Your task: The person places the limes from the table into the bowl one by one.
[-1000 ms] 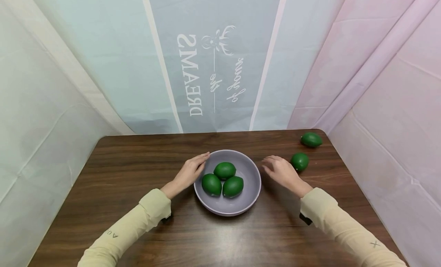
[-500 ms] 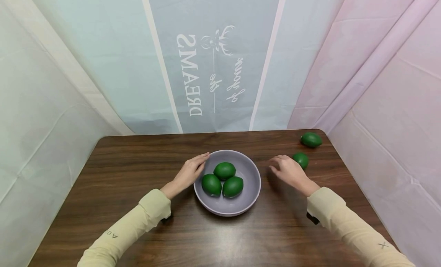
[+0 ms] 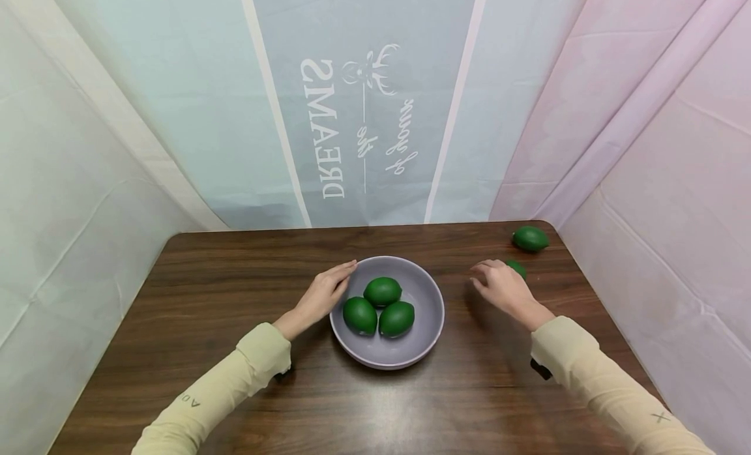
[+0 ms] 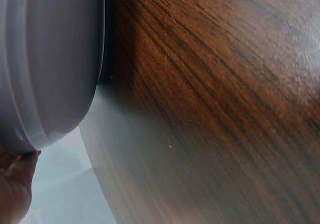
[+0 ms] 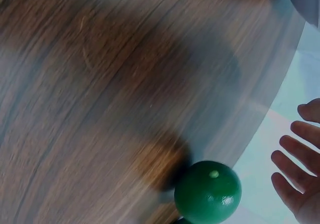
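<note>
My left hand (image 3: 319, 297) rests against the left rim of a grey-purple bowl (image 3: 431, 324), its fingers mostly straight. In the left wrist view its fingertips (image 4: 31, 160) touch the rim of the bowl (image 4: 65, 59). Three green limes lie in the bowl: one at the back (image 3: 382, 291), one at the left (image 3: 360, 315) and one at the right (image 3: 397, 319). To the bowl's right, my right hand (image 3: 501, 289) hovers with spread, relaxed fingers, holding nothing. It partly hides another lime (image 3: 516, 268), which the right wrist view shows as a round green lime (image 5: 207, 191) apart from the fingers.
One more lime (image 3: 530, 238) lies at the far right corner of the dark wood table (image 3: 235, 266). Pale cloth walls rise along the back (image 3: 375, 207) and both sides.
My right hand has drifted right, away from the bowl and over the nearer loose lime, hiding more of it. The left hand, bowl and limes have stayed put.
</note>
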Tool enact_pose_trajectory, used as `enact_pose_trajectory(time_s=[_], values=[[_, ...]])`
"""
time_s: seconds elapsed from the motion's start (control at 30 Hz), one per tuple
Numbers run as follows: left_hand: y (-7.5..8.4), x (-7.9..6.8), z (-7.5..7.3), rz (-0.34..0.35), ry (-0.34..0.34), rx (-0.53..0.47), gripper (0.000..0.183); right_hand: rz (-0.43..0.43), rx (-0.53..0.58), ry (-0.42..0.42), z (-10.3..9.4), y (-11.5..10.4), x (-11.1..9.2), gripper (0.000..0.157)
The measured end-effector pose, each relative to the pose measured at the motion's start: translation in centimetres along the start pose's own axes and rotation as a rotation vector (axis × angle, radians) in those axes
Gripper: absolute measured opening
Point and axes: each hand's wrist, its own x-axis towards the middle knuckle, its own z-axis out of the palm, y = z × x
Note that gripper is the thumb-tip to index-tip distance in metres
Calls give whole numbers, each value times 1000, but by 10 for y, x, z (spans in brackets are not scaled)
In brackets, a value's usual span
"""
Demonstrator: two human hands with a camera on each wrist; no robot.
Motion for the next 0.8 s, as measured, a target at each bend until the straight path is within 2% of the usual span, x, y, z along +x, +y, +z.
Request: enact_pose_trajectory(time_s=[0.27, 0.6, 0.8], values=[[-1, -1, 1, -28, -15, 3, 35, 58, -23, -23, -4, 12, -1, 25], [-1, -1, 1, -27, -11, 5, 35, 120, -36, 25, -5, 24, -6, 27], [0, 0, 1, -17, -4, 1, 35, 175, -55, 27, -7, 31, -7, 30]])
